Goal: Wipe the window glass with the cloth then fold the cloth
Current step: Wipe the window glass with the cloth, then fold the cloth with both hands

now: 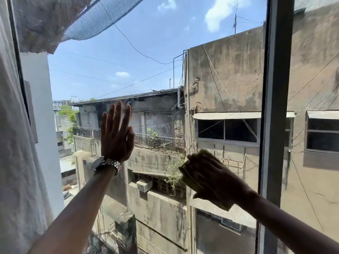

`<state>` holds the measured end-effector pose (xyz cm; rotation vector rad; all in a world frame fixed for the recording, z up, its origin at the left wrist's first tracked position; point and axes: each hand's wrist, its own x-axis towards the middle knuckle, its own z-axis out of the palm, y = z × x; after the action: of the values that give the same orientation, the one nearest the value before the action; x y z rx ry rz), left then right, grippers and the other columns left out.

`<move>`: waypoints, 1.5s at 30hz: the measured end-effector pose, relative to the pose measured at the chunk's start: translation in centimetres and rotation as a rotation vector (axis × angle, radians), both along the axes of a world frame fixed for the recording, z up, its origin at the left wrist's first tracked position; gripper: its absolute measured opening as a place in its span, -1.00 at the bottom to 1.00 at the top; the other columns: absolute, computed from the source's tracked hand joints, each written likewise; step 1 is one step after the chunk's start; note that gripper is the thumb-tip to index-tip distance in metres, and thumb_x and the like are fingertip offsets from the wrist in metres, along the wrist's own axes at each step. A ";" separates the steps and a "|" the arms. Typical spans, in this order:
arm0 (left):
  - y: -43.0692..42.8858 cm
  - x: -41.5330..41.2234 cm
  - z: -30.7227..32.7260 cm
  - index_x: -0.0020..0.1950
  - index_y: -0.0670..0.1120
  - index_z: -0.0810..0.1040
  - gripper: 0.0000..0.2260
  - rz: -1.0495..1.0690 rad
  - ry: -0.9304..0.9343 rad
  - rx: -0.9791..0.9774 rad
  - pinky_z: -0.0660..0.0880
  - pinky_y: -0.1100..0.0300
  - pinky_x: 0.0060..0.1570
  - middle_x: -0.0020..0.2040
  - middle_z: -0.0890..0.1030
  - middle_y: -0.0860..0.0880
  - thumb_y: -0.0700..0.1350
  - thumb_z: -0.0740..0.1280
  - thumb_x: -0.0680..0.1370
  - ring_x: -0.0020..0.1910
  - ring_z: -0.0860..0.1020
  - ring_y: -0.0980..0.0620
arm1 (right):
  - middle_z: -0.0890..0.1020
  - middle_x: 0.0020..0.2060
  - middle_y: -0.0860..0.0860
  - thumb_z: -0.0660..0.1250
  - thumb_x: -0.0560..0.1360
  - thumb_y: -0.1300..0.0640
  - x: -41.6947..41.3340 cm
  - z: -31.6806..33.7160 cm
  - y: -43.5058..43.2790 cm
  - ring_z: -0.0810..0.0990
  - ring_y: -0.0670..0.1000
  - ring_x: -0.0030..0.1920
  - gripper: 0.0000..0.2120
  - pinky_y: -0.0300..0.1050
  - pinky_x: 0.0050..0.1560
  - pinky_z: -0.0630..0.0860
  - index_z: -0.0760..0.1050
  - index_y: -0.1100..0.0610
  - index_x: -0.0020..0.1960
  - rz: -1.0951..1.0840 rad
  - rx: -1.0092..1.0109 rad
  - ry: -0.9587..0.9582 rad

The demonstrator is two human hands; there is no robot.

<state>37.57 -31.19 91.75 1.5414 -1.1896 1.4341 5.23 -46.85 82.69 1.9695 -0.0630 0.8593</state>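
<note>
While the yellow cloth [185,176] sits flattened under my right hand [207,177] at about five o'clock on the window glass [157,57], my left hand [117,136] rests open on the same pane toward nine o'clock, a wristwatch [105,165] at its wrist. That left palm looks flat against the glass, fingers [117,114] straight up and close together, the thumb tucked beside them; I judge it is there to brace me as I lean in. My right fingers lie side by side across the wadded cloth, pressing it to the pane rather than pinching it, so a broad patch of fabric meets the glass. A dark window frame [277,99] stands at three o'clock, a pale curtain [20,162] hangs at nine. Wiping appears under way; the cloth is bunched, not yet neatly folded.
</note>
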 end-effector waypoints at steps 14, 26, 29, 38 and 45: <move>0.1 -0.8 -0.1 0.66 -0.06 0.11 -0.45 -0.030 0.005 -0.026 -0.06 -0.09 0.69 0.69 0.03 -0.09 0.05 -0.06 0.67 0.69 0.03 -0.11 | 0.10 0.60 0.33 0.12 0.58 -0.41 1.4 8.3 1.1 0.00 0.25 0.65 -0.13 0.05 0.67 -0.23 0.22 0.32 0.54 0.002 0.428 -0.729; 3.9 -5.5 0.9 0.68 0.05 -0.01 -0.41 0.213 0.243 0.233 -0.07 -0.42 0.55 0.70 0.06 -0.12 0.17 -0.01 0.67 0.68 0.05 -0.18 | 0.18 0.60 0.27 0.22 0.69 0.14 7.8 7.4 7.8 0.10 0.21 0.63 -0.57 0.16 0.67 0.07 0.32 0.19 0.54 0.272 0.386 -0.041; 5.5 -8.0 1.0 0.66 -0.04 0.13 -0.43 0.124 0.337 0.295 0.22 -0.41 0.48 0.62 0.23 -0.25 0.12 0.09 0.68 0.59 0.23 -0.29 | 0.16 0.60 0.29 0.34 0.61 0.17 6.3 7.1 7.6 0.07 0.17 0.62 -0.50 0.12 0.63 0.12 0.36 0.23 0.52 0.333 0.448 -0.139; 4.4 -16.1 0.5 0.50 -0.10 0.34 -0.31 -0.245 0.451 0.492 0.47 -0.20 0.33 0.37 0.50 -0.12 0.23 0.40 0.49 0.36 0.48 -0.16 | 0.65 0.14 0.19 0.54 0.46 -0.06 3.2 3.1 8.9 0.51 0.17 0.16 -0.47 0.20 0.16 0.55 0.47 0.16 0.29 -0.151 0.738 -0.754; 3.3 -18.3 -7.8 0.22 -0.19 0.51 -0.59 -0.261 0.800 0.421 0.46 -0.09 0.23 0.21 0.56 -0.19 0.00 0.44 0.48 0.25 0.50 -0.23 | 0.62 0.15 0.21 0.48 0.47 0.12 1.2 -0.8 8.6 0.56 0.23 0.15 -0.64 0.13 0.15 0.51 0.55 0.22 0.20 -0.295 0.831 -0.585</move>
<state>19.29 -27.94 83.93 1.8838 -1.1452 0.3147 6.40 -38.29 81.90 2.2687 -1.1826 1.3077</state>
